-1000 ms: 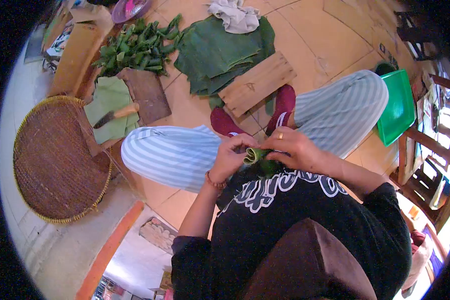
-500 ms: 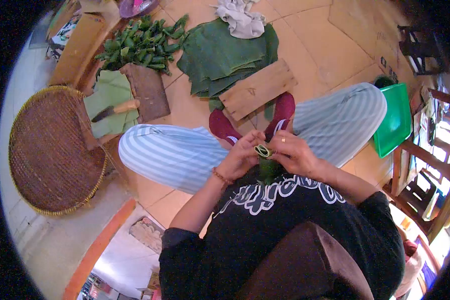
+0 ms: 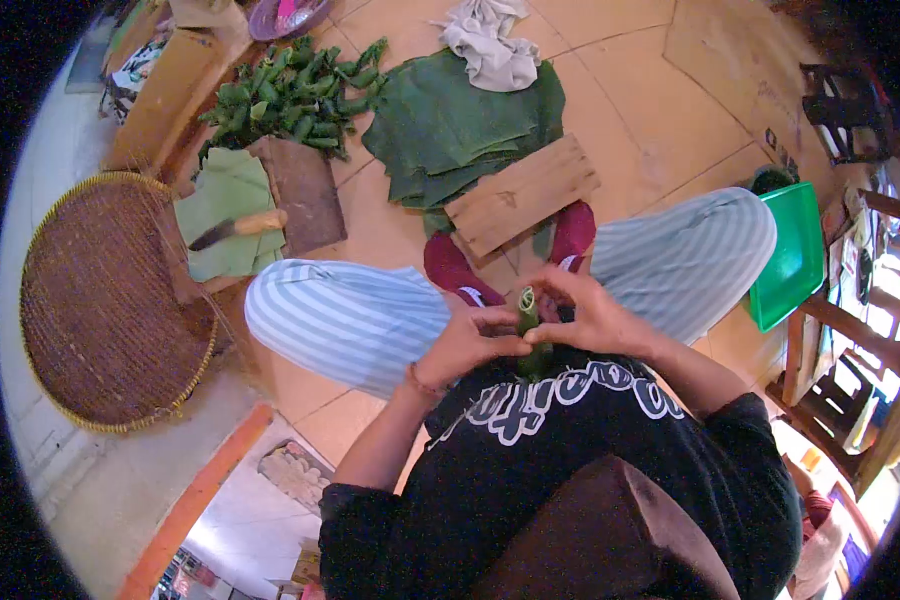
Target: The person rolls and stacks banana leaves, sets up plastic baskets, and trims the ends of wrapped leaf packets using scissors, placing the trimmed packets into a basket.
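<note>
Both hands are on the green leaf roll (image 3: 528,312), right there in front of the black shirt (image 3: 610,420), its coiled end showing at the top! The left hand (image 3: 460,345) grips from one side, thumb low on the roll; the right hand (image 3: 600,315) pinches from the other, forefinger up near the coiled end, thumb below.

Out past the maroon shoes (image 3: 573,232), a stack of large leaf sheets (image 3: 460,125) spreads over the tiled floor (image 3: 610,80), a wooden plank (image 3: 523,195) lying across its near edge and a grey cloth (image 3: 490,50) crumpled on its far edge. Just beside the stack's left edge sits a heap of small leaf rolls (image 3: 290,95). Nearer, a brown board (image 3: 310,200) has paler leaf pieces (image 3: 232,180) on its left side, and across them lies a knife (image 3: 238,228), wooden handle at their right edge. A round woven tray (image 3: 110,310) fills the far left; a green plastic tray (image 3: 790,265) sits beyond the right knee.
</note>
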### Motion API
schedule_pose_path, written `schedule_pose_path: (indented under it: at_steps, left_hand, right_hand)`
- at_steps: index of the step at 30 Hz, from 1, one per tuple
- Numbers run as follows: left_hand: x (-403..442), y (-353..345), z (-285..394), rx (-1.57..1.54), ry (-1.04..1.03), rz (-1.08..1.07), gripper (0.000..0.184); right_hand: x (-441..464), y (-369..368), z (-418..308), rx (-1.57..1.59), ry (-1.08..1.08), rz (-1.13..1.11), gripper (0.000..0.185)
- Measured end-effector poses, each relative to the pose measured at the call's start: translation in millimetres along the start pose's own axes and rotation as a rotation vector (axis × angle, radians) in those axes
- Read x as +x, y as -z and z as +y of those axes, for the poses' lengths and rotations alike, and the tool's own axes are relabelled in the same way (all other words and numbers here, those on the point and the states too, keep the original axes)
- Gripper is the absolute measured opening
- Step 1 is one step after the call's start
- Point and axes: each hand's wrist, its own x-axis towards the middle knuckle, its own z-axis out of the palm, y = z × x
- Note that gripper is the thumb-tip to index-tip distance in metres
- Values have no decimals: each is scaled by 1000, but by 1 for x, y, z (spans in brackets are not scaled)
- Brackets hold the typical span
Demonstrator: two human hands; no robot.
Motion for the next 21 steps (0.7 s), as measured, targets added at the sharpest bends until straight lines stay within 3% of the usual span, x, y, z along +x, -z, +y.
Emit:
schedule_pose_path:
  at_steps: [4,6,12,14,17,21]
  left_hand:
    - [7,-10,-5,98,-234,248,21]
    - [12,-4,-4,168,-226,325,19]
    - [47,42,-9,105,-234,657,16]
    - [59,59,-7,56,-268,777,16]
    - [65,58,10,25,-277,892,16]
    - [69,54,8,65,-330,893,15]
  right_hand:
    - [17,10,3,-271,198,0,24]
    - [30,9,2,-317,222,12,24]
    - [119,41,32,115,113,-139,20]
    - [157,62,94,-57,-13,119,21]
    - [171,75,158,-655,-174,210,19]
    - [171,58,205,-675,15,374,17]
